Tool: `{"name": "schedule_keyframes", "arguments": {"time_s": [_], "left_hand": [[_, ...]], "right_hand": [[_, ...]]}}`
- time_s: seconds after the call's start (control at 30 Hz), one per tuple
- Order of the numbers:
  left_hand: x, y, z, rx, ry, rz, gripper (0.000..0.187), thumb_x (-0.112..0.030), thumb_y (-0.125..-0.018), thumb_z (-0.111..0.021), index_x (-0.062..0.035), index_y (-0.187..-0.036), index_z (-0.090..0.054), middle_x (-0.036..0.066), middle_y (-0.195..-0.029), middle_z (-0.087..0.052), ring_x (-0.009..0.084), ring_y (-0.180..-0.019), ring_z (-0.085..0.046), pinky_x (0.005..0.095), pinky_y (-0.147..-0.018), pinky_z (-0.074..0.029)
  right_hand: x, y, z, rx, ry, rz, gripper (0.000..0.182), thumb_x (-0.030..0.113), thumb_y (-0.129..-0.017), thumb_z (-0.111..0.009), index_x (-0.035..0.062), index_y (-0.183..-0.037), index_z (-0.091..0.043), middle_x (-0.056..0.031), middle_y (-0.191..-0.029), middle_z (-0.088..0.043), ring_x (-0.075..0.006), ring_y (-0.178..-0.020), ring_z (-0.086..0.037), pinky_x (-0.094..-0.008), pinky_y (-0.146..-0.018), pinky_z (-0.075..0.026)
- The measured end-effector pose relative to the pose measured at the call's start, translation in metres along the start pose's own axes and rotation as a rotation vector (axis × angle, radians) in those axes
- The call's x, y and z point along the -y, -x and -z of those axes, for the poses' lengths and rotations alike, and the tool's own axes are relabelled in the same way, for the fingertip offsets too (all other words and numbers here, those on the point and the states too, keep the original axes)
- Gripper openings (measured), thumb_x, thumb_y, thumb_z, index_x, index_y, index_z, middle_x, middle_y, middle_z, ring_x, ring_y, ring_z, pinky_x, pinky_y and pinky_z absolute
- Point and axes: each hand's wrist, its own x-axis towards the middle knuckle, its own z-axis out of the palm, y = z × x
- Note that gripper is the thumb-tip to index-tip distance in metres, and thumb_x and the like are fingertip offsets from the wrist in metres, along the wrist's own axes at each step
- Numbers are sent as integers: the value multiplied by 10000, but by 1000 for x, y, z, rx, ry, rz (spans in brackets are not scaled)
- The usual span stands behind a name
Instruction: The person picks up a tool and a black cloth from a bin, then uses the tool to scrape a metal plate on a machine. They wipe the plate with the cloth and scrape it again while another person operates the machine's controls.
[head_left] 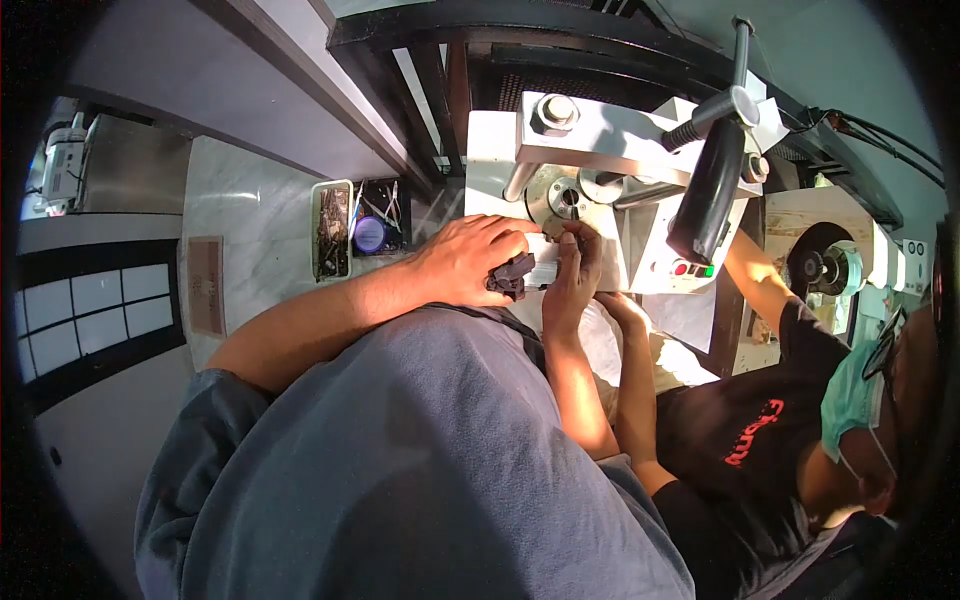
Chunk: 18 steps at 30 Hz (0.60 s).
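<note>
At the front edge of a white machine [490,150], my left hand [468,262] is closed around a black clamp-like part [512,276] with a pale metal piece beside it. Close on its right, my right hand [573,268] has its fingers pressed together near a small round metal piece [553,230]; whether it grips that piece is hard to make out. Just beyond the fingertips lies a round metal fixture [567,203] with a dark centre. The undersides of both hands are hidden.
A thick metal bar [600,140] and a black-handled lever [708,190] stand over the fixture. Red and green buttons [693,270] are at the right. A masked co-worker [740,430] is close on the right, one hand near mine. Left are a tray [347,230] and blue cup [370,234].
</note>
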Motion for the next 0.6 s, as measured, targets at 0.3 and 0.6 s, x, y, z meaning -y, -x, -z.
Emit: {"name": "schedule_keyframes", "arguments": {"time_s": [0.3,0.6], "left_hand": [[3,11,8,-3,35,9,625,-262,-647,-891,-78,-1139,-554,99,-1447,-554,341,-1245,-590,488,-1030,-483],[15,29,42,83,37,1,570,-307,-694,-887,-67,-1104,-572,103,-1337,-614,317,-1209,-608,468,-1001,-488]], "right_hand": [[-15,12,-9,32,122,126,159,147,-1059,-549,31,-1156,-596,-26,-999,-588,-107,-910,-524,-255,-836,-425],[-20,34,-41,26,-211,-77,183,196,-1078,-582,41,-1177,-586,18,-958,-558,-66,-857,-481,-228,-780,-407]]}}
